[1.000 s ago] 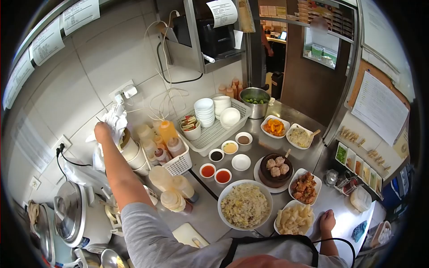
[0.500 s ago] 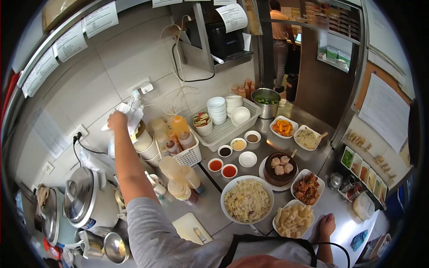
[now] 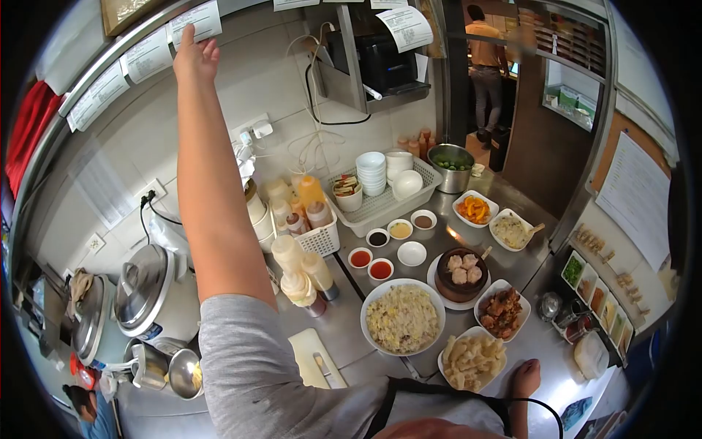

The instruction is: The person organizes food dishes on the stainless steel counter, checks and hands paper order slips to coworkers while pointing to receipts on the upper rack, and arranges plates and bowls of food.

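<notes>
At the far left end of the table [image 3: 344, 333] stand a rice cooker [image 3: 150, 293] and, in front of it, a metal cup [image 3: 183, 372]. Above them the left hand [image 3: 194, 57] is stretched high up the tiled wall, its fingers [image 3: 189, 35] spread and the tips touching the lower edge of a paper ticket [image 3: 196, 20] that hangs in a row of such slips on a rail. Whether it pinches the slip I cannot tell; the grip looks loose and open.

Along the back edge of the table, right of the arm, a white basket [image 3: 318, 238] holds sauce bottles, and three squeeze bottles [image 3: 300, 271] stand just in front of it. Further right a tray [image 3: 380, 208] carries stacked white bowls [image 3: 371, 172], and a metal pot [image 3: 450, 167] with green fruit sits at the back right corner.

In the middle lie small sauce dishes [image 3: 380, 269], two of them red. Near the front edge stand a big plate of fried rice [image 3: 402, 318], a dark bowl of dumplings [image 3: 459, 274], a plate of fried meat [image 3: 502, 309] and a plate of pale chips [image 3: 472, 358].

The right hand [image 3: 525, 379] rests on the front right edge of the table, just beside the chips, fingers loosely curled and holding nothing.
</notes>
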`<action>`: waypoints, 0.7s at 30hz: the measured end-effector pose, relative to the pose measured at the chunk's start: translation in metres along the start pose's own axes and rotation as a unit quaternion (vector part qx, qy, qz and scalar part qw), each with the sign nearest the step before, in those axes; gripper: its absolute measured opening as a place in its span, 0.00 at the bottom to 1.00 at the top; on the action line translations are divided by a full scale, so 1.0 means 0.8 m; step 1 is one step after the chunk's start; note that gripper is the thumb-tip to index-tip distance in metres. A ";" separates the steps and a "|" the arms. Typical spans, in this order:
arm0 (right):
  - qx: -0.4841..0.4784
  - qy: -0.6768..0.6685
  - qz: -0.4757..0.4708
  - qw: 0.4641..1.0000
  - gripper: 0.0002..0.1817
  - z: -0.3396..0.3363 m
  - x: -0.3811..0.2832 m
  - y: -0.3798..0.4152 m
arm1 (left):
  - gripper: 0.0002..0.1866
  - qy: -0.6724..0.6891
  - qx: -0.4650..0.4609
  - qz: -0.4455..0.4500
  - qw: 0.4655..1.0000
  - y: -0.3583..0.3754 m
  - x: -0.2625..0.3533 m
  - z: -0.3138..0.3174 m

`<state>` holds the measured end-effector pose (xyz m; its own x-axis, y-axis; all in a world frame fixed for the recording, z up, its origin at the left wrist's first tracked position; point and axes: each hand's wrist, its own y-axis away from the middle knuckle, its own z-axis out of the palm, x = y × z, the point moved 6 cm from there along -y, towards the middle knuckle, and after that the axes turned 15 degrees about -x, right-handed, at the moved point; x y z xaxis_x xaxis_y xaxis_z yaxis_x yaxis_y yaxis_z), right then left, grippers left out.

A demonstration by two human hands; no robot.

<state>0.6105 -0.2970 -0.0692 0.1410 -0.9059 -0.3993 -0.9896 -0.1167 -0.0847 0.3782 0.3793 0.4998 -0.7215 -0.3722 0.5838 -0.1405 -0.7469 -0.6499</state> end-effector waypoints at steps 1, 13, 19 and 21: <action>0.000 -0.004 -0.004 1.000 0.04 -0.001 0.000 0.000 | 0.19 -0.005 -0.003 -0.005 1.000 -0.004 0.000 0.002; -0.011 -0.027 -0.017 0.999 0.03 -0.001 0.001 -0.001 | 0.08 -0.049 -0.019 -0.052 0.997 0.004 -0.046 0.040; 0.005 -0.024 -0.015 1.000 0.03 0.001 0.003 -0.001 | 0.08 -0.035 -0.015 -0.032 0.999 0.018 -0.059 0.077; 0.013 -0.015 -0.017 1.000 0.04 0.001 0.003 -0.001 | 0.08 -0.032 -0.008 -0.034 0.999 0.015 -0.063 0.082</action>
<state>0.6116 -0.2986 -0.0709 0.1756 -0.8888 -0.4234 -0.9832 -0.1364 -0.1215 0.4573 0.3529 0.4949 -0.6651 -0.3560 0.6564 -0.1994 -0.7624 -0.6156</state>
